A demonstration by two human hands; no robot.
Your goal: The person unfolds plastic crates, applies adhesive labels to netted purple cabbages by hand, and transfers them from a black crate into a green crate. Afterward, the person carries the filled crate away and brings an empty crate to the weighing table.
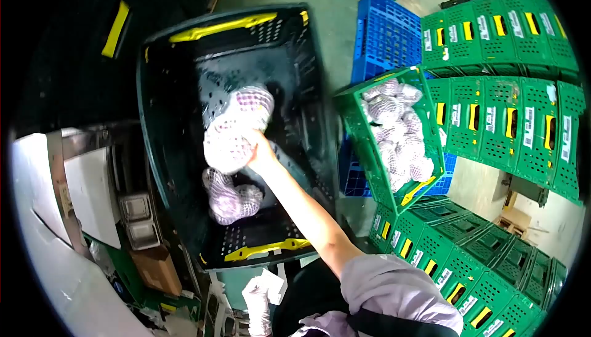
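Observation:
Inside a large black crate (pixel 148 127) with yellow handles, my right hand (pixel 260 152) grips a mesh bag (pixel 229 143) with pale purple-and-white contents. The fingers are partly hidden against the bag, and what fills it is too washed out to name. Another mesh bag (pixel 231 198) of the same look lies nearer to me on the crate floor. Below the crate's near edge, my left hand (pixel 256 294), in a white glove, is closed on a small white card-like piece (pixel 275 286).
A green crate (pixel 360 146) full of similar mesh bags stands tilted to the right, by blue pallets (pixel 385 35). Stacked green crates (pixel 492 115) line the right side. On the left are a white panel (pixel 92 195), metal trays (pixel 138 211) and a cardboard box (pixel 155 270).

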